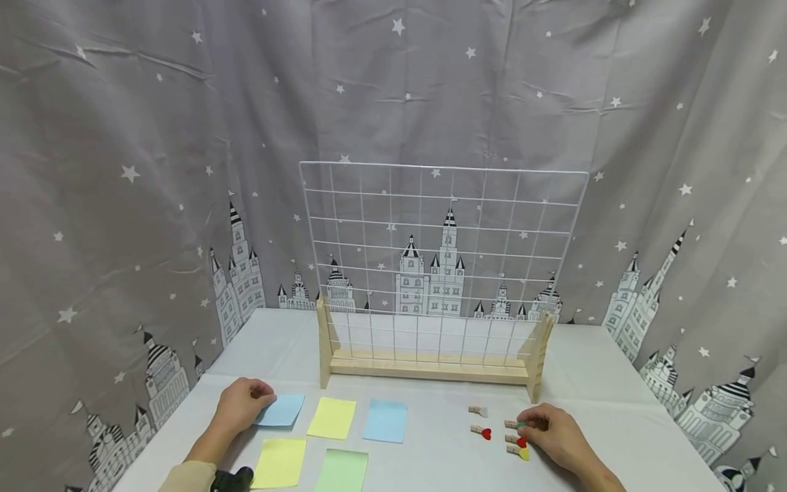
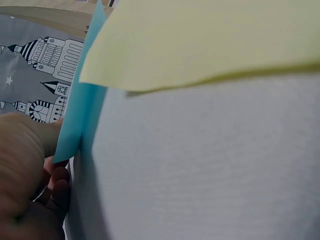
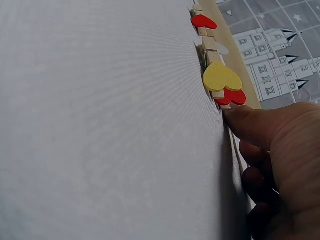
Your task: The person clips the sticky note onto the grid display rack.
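Note:
At the left of the table, my left hand [image 1: 241,403] pinches the near edge of a blue sticky note [image 1: 285,412]. In the left wrist view that blue note [image 2: 75,117] stands tilted up between thumb and fingers, partly behind a yellow sticky note [image 2: 200,40]. My right hand [image 1: 556,434] pinches a small wooden clothespin [image 1: 510,424] with a green heart, partly covered by the fingers. Just below it lie a red-heart clothespin [image 1: 512,439] and a yellow-heart clothespin [image 1: 522,453]. The yellow heart [image 3: 220,77] shows close by the thumb in the right wrist view.
A white wire grid [image 1: 443,167] stands upright in a wooden base [image 1: 430,370] at the back. More sticky notes lie in front: yellow [image 1: 332,418], blue [image 1: 385,421] and green [image 1: 342,471]. A white-heart clothespin [image 1: 476,411] and another red-heart clothespin [image 1: 481,432] lie left of the right hand.

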### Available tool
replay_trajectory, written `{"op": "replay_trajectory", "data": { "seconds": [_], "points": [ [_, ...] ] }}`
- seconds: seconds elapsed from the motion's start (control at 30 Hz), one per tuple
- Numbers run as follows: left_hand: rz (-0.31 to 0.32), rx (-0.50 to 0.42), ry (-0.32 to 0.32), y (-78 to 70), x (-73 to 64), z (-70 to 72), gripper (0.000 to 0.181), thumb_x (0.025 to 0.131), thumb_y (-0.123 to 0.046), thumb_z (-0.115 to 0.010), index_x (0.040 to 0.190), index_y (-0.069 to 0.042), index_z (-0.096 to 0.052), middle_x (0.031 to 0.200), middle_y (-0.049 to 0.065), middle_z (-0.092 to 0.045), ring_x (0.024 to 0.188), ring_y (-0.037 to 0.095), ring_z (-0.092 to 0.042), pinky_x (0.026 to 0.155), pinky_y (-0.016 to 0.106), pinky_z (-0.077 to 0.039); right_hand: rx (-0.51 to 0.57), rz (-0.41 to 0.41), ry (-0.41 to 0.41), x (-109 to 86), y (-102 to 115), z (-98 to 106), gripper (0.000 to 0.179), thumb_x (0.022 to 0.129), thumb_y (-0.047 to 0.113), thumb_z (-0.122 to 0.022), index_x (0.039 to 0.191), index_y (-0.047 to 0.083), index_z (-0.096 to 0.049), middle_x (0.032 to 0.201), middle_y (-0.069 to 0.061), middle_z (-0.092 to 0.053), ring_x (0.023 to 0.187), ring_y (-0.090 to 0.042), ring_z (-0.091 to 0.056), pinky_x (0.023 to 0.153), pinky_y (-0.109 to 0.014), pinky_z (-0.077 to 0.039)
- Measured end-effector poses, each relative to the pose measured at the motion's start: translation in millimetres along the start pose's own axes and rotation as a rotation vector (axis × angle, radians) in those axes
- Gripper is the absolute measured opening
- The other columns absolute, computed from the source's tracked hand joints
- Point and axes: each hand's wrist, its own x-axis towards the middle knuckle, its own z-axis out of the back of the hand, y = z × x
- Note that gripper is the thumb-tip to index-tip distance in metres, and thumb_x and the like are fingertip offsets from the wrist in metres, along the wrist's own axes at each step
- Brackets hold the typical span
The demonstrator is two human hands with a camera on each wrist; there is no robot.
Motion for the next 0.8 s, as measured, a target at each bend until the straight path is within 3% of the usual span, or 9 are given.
{"op": "replay_trajectory", "data": {
  "seconds": [0.27,0.57,0.8],
  "points": [
    [-0.020,-0.035,-0.011,0.9,-2.4,1.1,0.007,0.095,-0.008,-0.068,0.096,-0.002,-0.072,0.092,0.009,-0.069,0.088,0.025,-0.061,0.084,0.050,-0.051,0.014,-0.015,0.000,-2.9,2.6,1.2,0.016,0.083,0.013,-0.085,0.095,0.017,-0.075,0.084,0.005,-0.062,0.076,-0.010,-0.050,0.068,-0.024,-0.043],
    [0.006,-0.073,-0.013,0.5,-2.9,1.1,0.013,0.099,-0.012,-0.063,0.107,-0.002,-0.069,0.101,0.013,-0.069,0.094,0.028,-0.061,0.090,0.053,-0.052,0.082,-0.058,-0.010,-2.8,4.9,2.0,0.015,0.084,0.012,-0.083,0.097,0.013,-0.075,0.092,0.005,-0.074,0.083,-0.011,-0.064,0.074,-0.026,-0.050],
    [0.002,-0.134,-0.035,-3.9,-1.9,5.8,0.011,0.100,-0.010,-0.063,0.109,-0.005,-0.066,0.104,0.013,-0.069,0.095,0.027,-0.060,0.086,0.045,-0.052,0.137,-0.059,-0.041,-0.2,4.7,5.2,0.014,0.085,0.008,-0.081,0.098,0.010,-0.075,0.088,0.003,-0.074,0.082,-0.010,-0.065,0.073,-0.024,-0.051]
  ]
}}
